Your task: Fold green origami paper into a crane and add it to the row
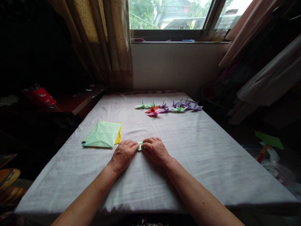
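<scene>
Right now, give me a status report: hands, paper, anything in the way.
Left hand and right hand both pressing a small green folded paper on the white tablecloth. Paper stack left of hands, folded cranes beyond. Nothing blocking.

a stack of creased paper sheets (102, 135) (pale green on top) lies left, folded paper cranes (169, 107) farther back.

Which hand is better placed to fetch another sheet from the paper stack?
Left hand: the paper stack lies on its side, just beyond it. The right hand would have to cross over the small green piece.
</scene>
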Demonstrator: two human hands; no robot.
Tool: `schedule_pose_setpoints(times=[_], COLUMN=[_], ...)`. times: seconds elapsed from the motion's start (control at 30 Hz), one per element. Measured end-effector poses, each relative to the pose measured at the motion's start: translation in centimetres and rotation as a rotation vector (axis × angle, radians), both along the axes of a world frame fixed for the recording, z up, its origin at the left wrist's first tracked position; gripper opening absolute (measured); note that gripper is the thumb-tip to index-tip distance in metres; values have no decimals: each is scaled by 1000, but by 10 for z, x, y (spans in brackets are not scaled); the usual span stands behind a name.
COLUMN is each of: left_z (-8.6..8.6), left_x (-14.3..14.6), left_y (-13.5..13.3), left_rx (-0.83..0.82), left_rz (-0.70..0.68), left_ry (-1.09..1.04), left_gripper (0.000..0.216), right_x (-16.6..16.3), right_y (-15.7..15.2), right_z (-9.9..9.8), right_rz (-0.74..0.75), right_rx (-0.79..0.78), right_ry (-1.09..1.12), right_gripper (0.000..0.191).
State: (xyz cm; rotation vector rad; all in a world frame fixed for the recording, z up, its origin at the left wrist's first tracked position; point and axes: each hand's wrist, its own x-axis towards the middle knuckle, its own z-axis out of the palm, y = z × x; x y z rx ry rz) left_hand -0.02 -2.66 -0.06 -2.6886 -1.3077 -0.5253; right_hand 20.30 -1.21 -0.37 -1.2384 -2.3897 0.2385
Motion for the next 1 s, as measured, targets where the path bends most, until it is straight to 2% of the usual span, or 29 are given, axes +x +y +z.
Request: schedule_pose_setpoints(times=[0.2, 0.33, 0.63, 1.0], left_z=[-6, -11, -15, -10], left_x=[5, 5, 1, 5], left_y=[-3, -4, -3, 3], left_rx=[27, 24, -67, -187], left_rz=[27, 55, 102, 179], left_ry=[-50, -123, -328, -444], left_gripper=[11, 13, 6, 4], right_x=[-1, -3, -10, -17], right_y=[-1, -1, -2, 1], right_z=[-4, -5, -5, -3], right_rz=[13, 34, -84, -164], right_rx=[75, 101, -53, -112], right_ry=[25, 45, 106, 137], right_gripper=[12, 11, 8, 6])
